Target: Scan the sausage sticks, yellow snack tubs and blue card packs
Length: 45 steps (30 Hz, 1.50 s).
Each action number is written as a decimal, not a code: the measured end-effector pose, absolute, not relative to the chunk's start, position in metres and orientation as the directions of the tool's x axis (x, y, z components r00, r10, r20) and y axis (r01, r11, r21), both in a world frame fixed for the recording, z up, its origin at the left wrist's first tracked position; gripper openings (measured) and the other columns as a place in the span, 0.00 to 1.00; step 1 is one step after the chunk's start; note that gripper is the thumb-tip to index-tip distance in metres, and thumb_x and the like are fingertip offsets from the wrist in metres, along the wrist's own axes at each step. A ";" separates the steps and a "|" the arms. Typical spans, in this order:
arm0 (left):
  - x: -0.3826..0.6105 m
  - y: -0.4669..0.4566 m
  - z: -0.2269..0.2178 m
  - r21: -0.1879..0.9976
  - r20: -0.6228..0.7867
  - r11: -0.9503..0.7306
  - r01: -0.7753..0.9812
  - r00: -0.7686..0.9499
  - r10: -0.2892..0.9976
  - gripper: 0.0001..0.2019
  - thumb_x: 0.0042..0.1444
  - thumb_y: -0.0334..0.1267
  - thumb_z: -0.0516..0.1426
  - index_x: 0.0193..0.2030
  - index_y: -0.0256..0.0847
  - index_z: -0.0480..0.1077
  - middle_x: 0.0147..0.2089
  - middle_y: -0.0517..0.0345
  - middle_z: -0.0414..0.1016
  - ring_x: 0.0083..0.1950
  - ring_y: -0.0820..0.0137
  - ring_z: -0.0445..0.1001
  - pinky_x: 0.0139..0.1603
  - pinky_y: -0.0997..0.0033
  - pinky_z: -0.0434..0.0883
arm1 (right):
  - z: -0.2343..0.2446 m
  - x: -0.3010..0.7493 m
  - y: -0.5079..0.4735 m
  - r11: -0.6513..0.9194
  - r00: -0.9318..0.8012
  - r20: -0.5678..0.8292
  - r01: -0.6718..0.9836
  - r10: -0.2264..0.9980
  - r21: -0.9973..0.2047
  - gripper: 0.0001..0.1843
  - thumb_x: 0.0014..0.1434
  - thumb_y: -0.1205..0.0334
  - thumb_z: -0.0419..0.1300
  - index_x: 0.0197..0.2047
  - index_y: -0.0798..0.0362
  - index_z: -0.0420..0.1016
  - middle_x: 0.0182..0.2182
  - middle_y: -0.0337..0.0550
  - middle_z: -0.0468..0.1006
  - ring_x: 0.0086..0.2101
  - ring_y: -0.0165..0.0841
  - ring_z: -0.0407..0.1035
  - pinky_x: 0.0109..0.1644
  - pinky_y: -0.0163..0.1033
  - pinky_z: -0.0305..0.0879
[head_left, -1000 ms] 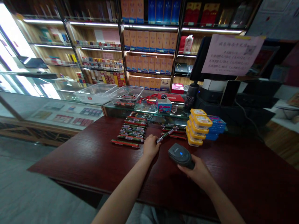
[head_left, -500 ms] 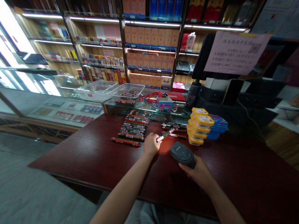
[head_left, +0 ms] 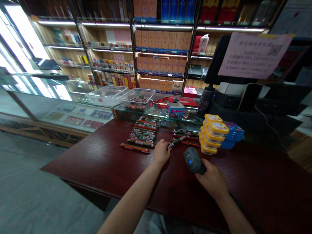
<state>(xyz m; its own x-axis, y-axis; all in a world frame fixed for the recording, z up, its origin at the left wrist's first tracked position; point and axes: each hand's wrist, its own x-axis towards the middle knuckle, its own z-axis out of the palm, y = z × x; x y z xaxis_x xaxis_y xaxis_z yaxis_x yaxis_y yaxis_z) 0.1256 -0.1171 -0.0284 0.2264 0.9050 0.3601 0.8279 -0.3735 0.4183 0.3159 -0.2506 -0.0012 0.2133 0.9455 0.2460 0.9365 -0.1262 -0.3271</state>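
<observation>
My left hand is closed on one end of a slim stick-shaped packet, dark green with a pale label, which points up to the right. A dark grey handheld barcode scanner is in my right hand, its grip wrapped by my fingers and a blue light showing on top. The scanner head is just right of the packet, not touching it. Left of my left hand lies a row of similar packets, green and red. A smaller group of packets lies behind the held one.
Yellow-lidded tubs are stacked right of the packets, beside blue boxes. Behind the dark red table is a glass counter with clear plastic bins and a small candy box. A monitor stands at the back right.
The bright scanning light on the packet and table has gone out, and a blue light now shows on the scanner. The scanner head has turned slightly. My left hand still grips the packet.
</observation>
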 end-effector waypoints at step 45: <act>-0.017 -0.006 0.009 0.258 0.478 -0.112 0.960 -0.026 0.878 0.14 0.53 0.33 0.55 0.46 0.43 0.76 0.47 0.52 0.73 0.51 0.61 0.66 0.55 0.64 0.64 | -0.025 0.318 -0.247 -0.041 0.098 0.218 0.968 0.971 -0.249 0.10 0.56 0.64 0.55 0.42 0.48 0.71 0.36 0.41 0.79 0.36 0.36 0.74 0.37 0.37 0.59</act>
